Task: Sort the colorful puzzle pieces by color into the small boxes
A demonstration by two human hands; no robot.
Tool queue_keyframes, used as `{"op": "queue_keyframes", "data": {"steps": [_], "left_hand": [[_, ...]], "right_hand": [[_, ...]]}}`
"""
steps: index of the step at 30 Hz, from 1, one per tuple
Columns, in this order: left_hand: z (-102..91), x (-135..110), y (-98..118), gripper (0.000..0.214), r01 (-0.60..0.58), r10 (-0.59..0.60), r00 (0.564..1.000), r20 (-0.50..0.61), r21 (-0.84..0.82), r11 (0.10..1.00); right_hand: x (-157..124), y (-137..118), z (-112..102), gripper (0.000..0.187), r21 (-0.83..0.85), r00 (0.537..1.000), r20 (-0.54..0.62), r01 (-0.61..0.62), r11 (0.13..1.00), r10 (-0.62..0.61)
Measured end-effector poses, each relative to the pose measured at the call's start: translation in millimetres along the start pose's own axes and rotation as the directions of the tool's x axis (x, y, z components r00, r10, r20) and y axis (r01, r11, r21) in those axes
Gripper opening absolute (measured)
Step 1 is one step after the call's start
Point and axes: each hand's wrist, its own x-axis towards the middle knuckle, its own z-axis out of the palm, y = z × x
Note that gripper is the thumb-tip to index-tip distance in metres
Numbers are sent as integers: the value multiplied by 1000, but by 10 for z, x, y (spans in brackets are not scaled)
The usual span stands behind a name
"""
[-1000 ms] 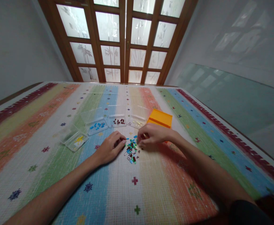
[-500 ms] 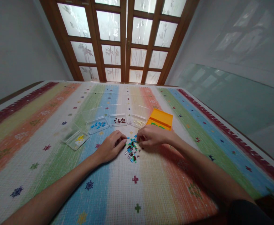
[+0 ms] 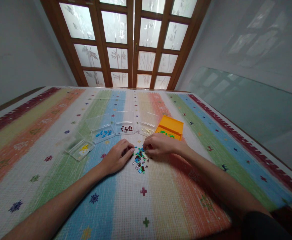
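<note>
A loose pile of small toy bricks (image 3: 140, 160), in blue, green, dark brown and grey, lies on the striped tablecloth between my hands. My left hand (image 3: 119, 154) rests at the pile's left side with curled fingers, thumb and index close together. Right at those fingertips shows a small blue brick (image 3: 135, 147); I cannot tell whether it is gripped. On the other side, my right hand (image 3: 161, 144) reaches over the pile's upper right edge, its fingers bent down and pinched together among the bricks. Whatever they hold is hidden.
Behind the hands stand open clear boxes: one with yellow pieces (image 3: 84, 147), one with blue bricks (image 3: 103, 134), one with dark brown bricks (image 3: 126, 128) and one with cream pieces (image 3: 146, 131). An orange box (image 3: 169, 124) with green bricks sits beyond my right hand.
The whole view has shifted very slightly. My right hand has edged a little to the left at the pile; my left hand stays in place beside it.
</note>
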Motion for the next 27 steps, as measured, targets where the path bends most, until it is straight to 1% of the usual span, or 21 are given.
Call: {"op": "queue_keyframes", "data": {"steps": [6, 11, 14, 20, 24, 27], "left_hand": [[-2, -2, 13, 25, -2, 2, 1000, 1, -3, 1000], [5, 4, 8, 26, -10, 10, 1000, 1, -3, 1000], [6, 3, -1, 26, -2, 2, 1000, 2, 0, 1000], [-3, -3, 8, 26, -3, 3, 1000, 9, 6, 1000], [-3, 0, 12, 26, -9, 9, 1000, 7, -3, 1000], [5, -2, -1, 25, -13, 13, 1000, 9, -1, 1000]], "right_hand": [[17, -66, -6, 14, -49, 1000, 23, -10, 999, 11], [5, -120, 17, 6, -57, 999, -15, -32, 998, 31], [4, -137, 28, 9, -58, 999, -31, -35, 998, 33], [33, -156, 52, 9, -63, 998, -10, -54, 997, 54], [18, -117, 16, 9, -29, 998, -25, -54, 998, 53], [-23, -9, -62, 11, 13, 994, -62, -89, 996, 90]]}}
